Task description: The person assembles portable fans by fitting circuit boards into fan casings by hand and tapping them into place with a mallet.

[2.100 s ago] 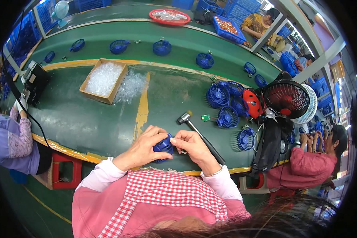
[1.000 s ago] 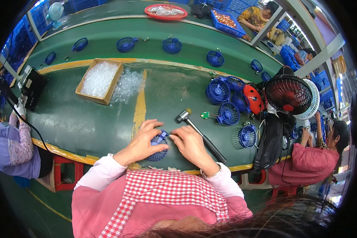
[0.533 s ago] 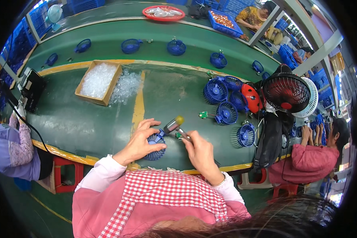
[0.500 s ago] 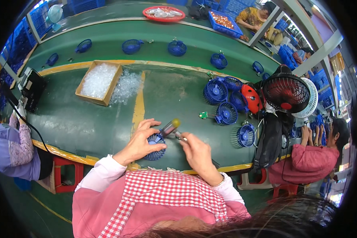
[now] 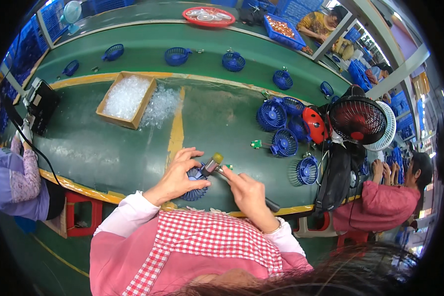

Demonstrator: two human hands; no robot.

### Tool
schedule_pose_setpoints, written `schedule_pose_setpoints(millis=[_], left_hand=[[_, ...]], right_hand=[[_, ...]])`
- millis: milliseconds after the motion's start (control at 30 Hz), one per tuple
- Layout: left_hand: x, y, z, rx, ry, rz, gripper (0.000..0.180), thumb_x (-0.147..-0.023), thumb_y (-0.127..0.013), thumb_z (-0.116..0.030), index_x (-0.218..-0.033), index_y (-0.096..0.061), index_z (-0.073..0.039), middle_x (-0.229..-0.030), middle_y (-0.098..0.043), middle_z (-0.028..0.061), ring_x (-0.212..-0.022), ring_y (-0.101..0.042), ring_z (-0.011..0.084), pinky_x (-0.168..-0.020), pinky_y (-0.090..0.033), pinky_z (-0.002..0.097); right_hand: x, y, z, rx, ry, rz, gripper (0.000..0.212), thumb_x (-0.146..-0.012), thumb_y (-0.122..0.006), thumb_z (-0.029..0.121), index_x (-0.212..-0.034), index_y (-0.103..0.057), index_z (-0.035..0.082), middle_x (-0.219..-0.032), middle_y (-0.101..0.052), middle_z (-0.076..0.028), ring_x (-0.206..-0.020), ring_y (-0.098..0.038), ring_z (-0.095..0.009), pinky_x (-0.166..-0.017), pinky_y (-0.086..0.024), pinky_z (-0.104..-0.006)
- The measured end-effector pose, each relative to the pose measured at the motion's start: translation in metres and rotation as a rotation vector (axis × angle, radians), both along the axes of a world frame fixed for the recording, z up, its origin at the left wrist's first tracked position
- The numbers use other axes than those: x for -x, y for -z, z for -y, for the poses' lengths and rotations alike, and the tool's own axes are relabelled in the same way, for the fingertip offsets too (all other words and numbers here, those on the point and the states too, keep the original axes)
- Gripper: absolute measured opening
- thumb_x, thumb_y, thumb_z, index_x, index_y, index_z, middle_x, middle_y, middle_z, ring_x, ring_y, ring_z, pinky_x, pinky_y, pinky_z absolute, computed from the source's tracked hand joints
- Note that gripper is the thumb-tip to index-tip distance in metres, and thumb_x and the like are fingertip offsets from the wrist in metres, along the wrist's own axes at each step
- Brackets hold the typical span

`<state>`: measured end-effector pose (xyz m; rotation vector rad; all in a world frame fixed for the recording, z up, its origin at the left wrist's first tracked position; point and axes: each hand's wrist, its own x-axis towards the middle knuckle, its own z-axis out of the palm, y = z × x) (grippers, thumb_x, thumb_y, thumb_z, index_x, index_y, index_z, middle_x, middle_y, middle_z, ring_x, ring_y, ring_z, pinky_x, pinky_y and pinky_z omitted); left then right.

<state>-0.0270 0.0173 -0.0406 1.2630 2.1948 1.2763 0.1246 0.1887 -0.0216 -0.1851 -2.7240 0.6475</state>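
My left hand (image 5: 175, 173) holds a round blue fan housing (image 5: 196, 190) against the green table close to my body, thumb on the near side and fingers at the far side. In my right hand (image 5: 249, 195) is a small hammer with a yellow-tipped metal head (image 5: 212, 165); its dark handle end shows below the hand. The hammer head is at the upper edge of the housing; whether it touches cannot be made out. A small green circuit board (image 5: 229, 167) shows just beyond the right fingers.
A cardboard box (image 5: 102, 114) of clear plastic pieces stands left, with a loose pile (image 5: 162, 104) beside it. Several blue fan housings (image 5: 284, 142) lie right, near a black fan (image 5: 357, 120) and black bag (image 5: 334, 175). Beyond runs a green conveyor belt (image 5: 148, 66). Co-workers sit on both sides.
The hammer head has come down and left toward the housing, and its handle end now shows. Housings on the belt have shifted right. My left hand keeps its hold.
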Motion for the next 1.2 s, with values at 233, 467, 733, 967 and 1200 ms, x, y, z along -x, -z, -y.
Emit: schedule_pose_setpoints(millis=[233, 467, 733, 967, 1200], left_hand=[[-0.01, -0.011, 0.006, -0.188, -0.084, 0.444, 0.037, -0.071, -0.08, -0.016, -0.099, -0.066, 0.003, -0.106, -0.064, 0.0075, -0.101, -0.058, 0.0184, -0.088, -0.046, 0.0309], [-0.021, -0.017, 0.01, -0.308, -0.197, 1.046, 0.02, -0.082, -0.07, -0.008, -0.097, -0.066, 0.003, -0.091, -0.066, 0.0068, -0.081, -0.061, 0.0101, -0.074, -0.049, 0.0217], [-0.023, -0.009, 0.009, -0.376, -0.18, 1.152, 0.014, -0.084, -0.065, -0.005, -0.097, -0.064, 0.001, -0.092, -0.066, 0.0071, -0.083, -0.061, 0.0112, -0.075, -0.05, 0.0234], [-0.003, -0.019, 0.001, -0.365, -0.037, 1.009, 0.013, -0.083, -0.067, -0.004, -0.095, -0.065, 0.0, -0.091, -0.066, 0.0072, -0.082, -0.061, 0.0115, -0.076, -0.049, 0.0232], [0.036, 0.001, 0.005, -0.456, -0.155, 1.154, 0.012, -0.082, -0.066, -0.002, -0.093, -0.064, 0.0, -0.089, -0.066, 0.0067, -0.079, -0.062, 0.0117, -0.074, -0.05, 0.0236]], right_hand=[[0.021, -0.025, -0.01, 0.312, -0.067, -0.173, 0.039, -0.074, -0.072, 0.007, -0.112, -0.063, 0.002, -0.099, -0.064, -0.013, -0.092, -0.059, -0.029, -0.078, -0.048, -0.0364], [0.023, -0.016, 0.0, 0.324, -0.218, -0.226, 0.015, -0.071, -0.073, 0.003, -0.084, -0.066, 0.001, -0.083, -0.065, -0.01, -0.083, -0.06, -0.026, -0.074, -0.049, -0.0352], [0.021, -0.009, 0.005, 0.439, -0.244, -0.231, 0.021, -0.073, -0.074, 0.007, -0.088, -0.062, 0.0, -0.083, -0.063, -0.009, -0.079, -0.061, -0.024, -0.07, -0.048, -0.0335], [0.044, -0.035, -0.01, 0.541, -0.306, 0.072, 0.021, -0.085, -0.067, 0.016, -0.097, -0.064, 0.0, -0.086, -0.066, -0.012, -0.078, -0.064, -0.02, -0.066, -0.05, -0.0304], [0.136, -0.085, -0.138, 0.145, -0.031, -0.147, 0.026, -0.081, -0.066, 0.015, -0.102, -0.063, 0.0, -0.096, -0.065, -0.017, -0.09, -0.064, -0.031, -0.077, -0.051, -0.0365]])
